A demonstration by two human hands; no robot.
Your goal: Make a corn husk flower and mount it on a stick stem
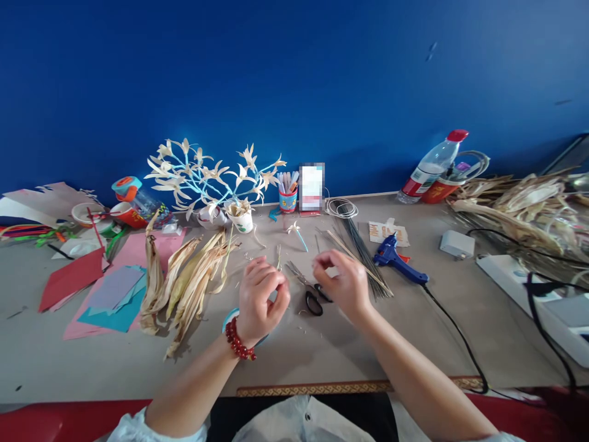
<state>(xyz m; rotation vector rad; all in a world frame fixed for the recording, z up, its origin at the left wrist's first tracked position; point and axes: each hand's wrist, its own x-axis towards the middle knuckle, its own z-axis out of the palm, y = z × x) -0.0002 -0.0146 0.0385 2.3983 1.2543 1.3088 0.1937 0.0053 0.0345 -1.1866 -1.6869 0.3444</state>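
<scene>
My left hand (pixel 263 296), with a red bead bracelet (pixel 239 344) at the wrist, is curled closed over the middle of the table. A thin pale sprig (pixel 278 258) shows just beyond its fingers; whether they touch it I cannot tell. My right hand (pixel 343 279) is closed too, thumb and forefinger together, and whatever they may pinch is too small to make out. Between the hands lie scissors (pixel 313 302), blades partly apart. Partly covered by my left wrist is a round blue-and-white object (pixel 229 318). Farther back lies a single husk flower (pixel 294 228) on a light-blue stem.
Dried corn husks (pixel 193 282) and coloured paper (pixel 110 301) lie left. Behind stand husk flowers in a paper cup (pixel 240 222), a pen cup (pixel 288 201) and a phone (pixel 311 187). Right are dark wires (pixel 361 248), a blue glue gun (pixel 398 261), a bottle (pixel 430 169) and a power strip (pixel 515 288).
</scene>
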